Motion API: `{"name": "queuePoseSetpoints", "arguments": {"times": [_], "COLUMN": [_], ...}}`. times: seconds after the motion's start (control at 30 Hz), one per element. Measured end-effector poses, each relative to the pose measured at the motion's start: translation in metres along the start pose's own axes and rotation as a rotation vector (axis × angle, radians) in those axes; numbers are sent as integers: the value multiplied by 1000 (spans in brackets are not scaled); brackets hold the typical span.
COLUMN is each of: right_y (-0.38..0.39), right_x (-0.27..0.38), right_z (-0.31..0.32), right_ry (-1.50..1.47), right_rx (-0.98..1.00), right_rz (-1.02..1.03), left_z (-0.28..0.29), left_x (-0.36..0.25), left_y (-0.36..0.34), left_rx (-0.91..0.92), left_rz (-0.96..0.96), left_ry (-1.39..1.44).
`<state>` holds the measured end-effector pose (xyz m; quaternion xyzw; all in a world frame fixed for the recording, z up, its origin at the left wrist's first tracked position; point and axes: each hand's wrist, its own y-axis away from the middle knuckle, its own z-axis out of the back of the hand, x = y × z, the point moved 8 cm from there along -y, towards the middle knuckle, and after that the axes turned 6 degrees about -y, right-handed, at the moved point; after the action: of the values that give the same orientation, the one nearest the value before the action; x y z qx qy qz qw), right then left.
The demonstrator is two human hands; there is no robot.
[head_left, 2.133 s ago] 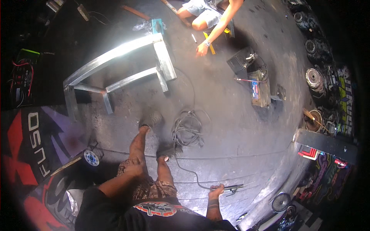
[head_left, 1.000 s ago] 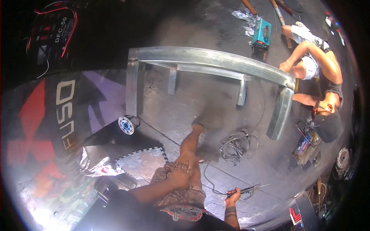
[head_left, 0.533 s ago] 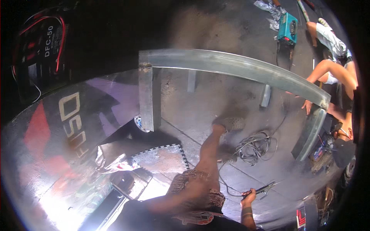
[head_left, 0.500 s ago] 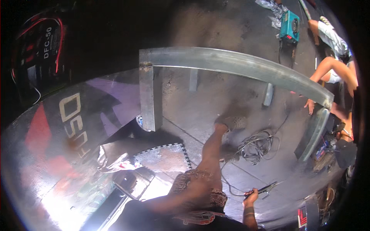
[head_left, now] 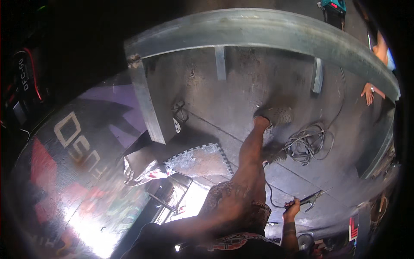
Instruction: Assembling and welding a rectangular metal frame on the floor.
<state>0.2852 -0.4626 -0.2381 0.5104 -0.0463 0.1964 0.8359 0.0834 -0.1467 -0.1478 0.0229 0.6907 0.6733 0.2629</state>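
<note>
My right hand (head_left: 292, 209) is closed around the handle of a dark welding electrode holder (head_left: 311, 197), low at the right. A thin rod points up and right from its jaw, touching nothing. The holder's cable runs left, past my leg. My left hand (head_left: 243, 211) is a blur in front of my patterned shorts; its fingers cannot be made out. Ahead stands a grey metal frame (head_left: 258, 28), a long beam with a leg (head_left: 148, 103) at its left corner and short pieces below. The rod is well apart from it.
A coiled cable (head_left: 306, 144) lies on the floor right of my feet. A co-worker's hand (head_left: 368, 93) is near the frame's right end. A teal machine (head_left: 334, 6) stands far off. A foam mat (head_left: 200, 162) and a crumpled bag (head_left: 140, 170) lie left, by a painted panel (head_left: 86, 142).
My view has shifted, so the frame looks larger and higher, and the teal machine is partly cut off. The electrode holder stays in my right hand. The co-worker shows less.
</note>
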Motion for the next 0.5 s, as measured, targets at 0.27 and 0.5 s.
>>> {"name": "queuePoseSetpoints", "arguments": {"times": [0.27,0.5], "right_y": [-5,-9], "right_x": [-5,-24], "right_z": [19,60], "right_ry": [-51,-108], "right_rx": [-28,-125], "right_rz": [-39,-26], "left_z": [-6,-14], "left_x": [-4,-9], "left_y": [-3,-3], "left_rx": [39,4], "left_rz": [-20,-43], "left_ry": [-116,-162]}}
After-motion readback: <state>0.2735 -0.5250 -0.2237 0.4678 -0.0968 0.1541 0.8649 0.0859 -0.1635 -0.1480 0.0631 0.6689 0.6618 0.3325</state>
